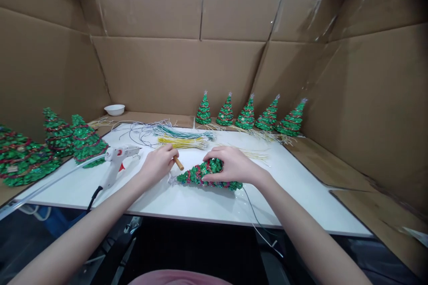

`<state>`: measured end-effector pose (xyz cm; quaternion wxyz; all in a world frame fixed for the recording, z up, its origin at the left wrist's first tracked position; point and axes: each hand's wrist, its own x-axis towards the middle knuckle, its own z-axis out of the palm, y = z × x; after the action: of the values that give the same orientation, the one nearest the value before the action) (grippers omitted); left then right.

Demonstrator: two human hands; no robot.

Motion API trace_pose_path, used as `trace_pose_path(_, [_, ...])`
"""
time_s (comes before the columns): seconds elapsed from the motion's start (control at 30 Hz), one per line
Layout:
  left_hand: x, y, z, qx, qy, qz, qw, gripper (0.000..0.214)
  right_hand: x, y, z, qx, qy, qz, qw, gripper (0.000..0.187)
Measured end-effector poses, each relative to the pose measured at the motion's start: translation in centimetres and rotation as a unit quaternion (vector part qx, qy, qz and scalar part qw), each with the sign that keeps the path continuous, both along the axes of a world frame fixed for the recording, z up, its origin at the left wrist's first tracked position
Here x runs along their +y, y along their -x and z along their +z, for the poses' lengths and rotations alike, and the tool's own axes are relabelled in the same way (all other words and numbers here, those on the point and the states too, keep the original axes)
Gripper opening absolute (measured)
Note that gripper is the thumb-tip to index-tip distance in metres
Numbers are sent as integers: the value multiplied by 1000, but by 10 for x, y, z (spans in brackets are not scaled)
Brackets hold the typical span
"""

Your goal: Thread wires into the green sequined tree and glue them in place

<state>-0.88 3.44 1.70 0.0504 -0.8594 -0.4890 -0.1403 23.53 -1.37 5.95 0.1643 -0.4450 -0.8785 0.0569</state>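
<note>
A small green decorated Christmas tree lies on its side on the white table, its pale star tip pointing left. My right hand is closed around the wider part of the tree from above. Just above the tip, my left hand is closed on a short tan wooden stick, which slants down to the right toward the tree without visibly touching it. From the tree's base a thin wire runs down over the table's front edge.
A white glue gun stands at left, with a glue stick trailing from it. Several larger trees are at far left; several small ones line the back. Yellow wire bundles and a white bowl lie behind. Cardboard walls surround the table.
</note>
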Motion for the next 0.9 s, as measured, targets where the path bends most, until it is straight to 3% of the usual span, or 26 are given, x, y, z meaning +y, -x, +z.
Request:
trace_pose_path(0.23, [28, -22, 4, 84, 33, 33, 995, 16, 10, -13, -11, 218, -1, 22, 976, 27])
trace_pose_path(0.4, [45, -33, 9, 129, 69, 29, 989, 15, 12, -18, -16, 269, 16, 53, 961, 17])
trace_pose_path(0.57, [56, -43, 20, 172, 108, 11, 979, 15, 24, -25, -22, 360, 82, 62, 927, 22])
trace_pose_path(0.9, [62, -62, 38, 174, 136, -26, 975, 18, 36, -32, -28, 397, 175, 134, 891, 31])
